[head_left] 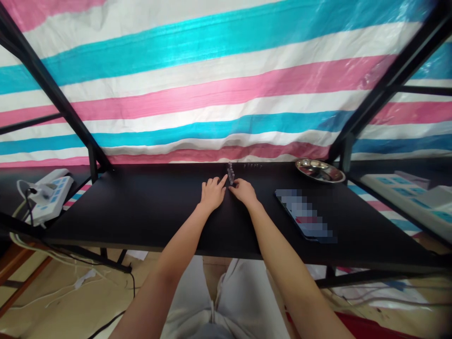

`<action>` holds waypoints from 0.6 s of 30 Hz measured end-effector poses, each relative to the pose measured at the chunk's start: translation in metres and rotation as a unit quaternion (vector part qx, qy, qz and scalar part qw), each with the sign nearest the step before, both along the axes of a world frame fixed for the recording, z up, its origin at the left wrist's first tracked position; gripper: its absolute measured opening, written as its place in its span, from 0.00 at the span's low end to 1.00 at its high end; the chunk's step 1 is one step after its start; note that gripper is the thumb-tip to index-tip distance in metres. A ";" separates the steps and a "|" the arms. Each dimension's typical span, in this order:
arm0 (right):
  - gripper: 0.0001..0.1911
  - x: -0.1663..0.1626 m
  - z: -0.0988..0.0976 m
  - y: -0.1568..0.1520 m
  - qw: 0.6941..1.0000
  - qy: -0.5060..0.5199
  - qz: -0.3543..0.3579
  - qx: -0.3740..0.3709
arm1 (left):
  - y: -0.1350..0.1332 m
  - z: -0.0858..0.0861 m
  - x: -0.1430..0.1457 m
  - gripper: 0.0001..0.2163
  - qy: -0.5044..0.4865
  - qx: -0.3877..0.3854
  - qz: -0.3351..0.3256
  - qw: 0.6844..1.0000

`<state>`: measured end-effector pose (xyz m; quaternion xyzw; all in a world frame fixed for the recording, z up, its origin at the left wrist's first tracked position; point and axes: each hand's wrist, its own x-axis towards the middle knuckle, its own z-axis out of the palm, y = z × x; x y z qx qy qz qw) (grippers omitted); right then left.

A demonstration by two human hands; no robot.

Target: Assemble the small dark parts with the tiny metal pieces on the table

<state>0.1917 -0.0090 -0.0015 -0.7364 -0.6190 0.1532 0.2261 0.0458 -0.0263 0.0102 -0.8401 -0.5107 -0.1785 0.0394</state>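
Observation:
In the middle of the black table stands a short row of small grey pieces (pixel 230 173), lined up away from me; they are too small to name. On the row's left side, my left hand (pixel 213 194) rests low over the table with its fingers apart and the index fingertip close to the pieces. My right hand (pixel 245 192) is at the row's near right end. Its thumb and index finger come together in a pinch there, and whatever lies between them is too small to make out.
More tiny pieces (pixel 252 165) lie along the table's back edge. A shiny metal plate (pixel 319 180) sits at the back right, with a blurred-out phone-like slab (pixel 303 216) nearer me. Power strips (pixel 52 200) lie left, beyond the black frame (pixel 93 155). A striped sheet (pixel 212 94) hangs behind.

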 end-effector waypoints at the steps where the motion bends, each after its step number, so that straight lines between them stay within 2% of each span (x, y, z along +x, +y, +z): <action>1: 0.18 0.000 0.000 0.000 1.000 0.000 -0.003 0.000 | 0.001 0.000 0.000 0.22 -0.006 -0.001 -0.001 1.000; 5: 0.18 -0.003 0.001 -0.002 1.000 -0.002 -0.013 -0.004 | 0.006 0.001 -0.001 0.18 -0.046 -0.003 -0.006 0.999; 11: 0.16 -0.006 0.003 -0.003 1.000 -0.014 -0.020 -0.002 | 0.007 0.003 -0.007 0.07 -0.119 0.011 0.032 0.992; 18: 0.15 -0.007 0.003 -0.001 0.999 -0.016 -0.034 0.000 | 0.007 0.006 -0.013 0.06 -0.279 0.024 0.084 0.956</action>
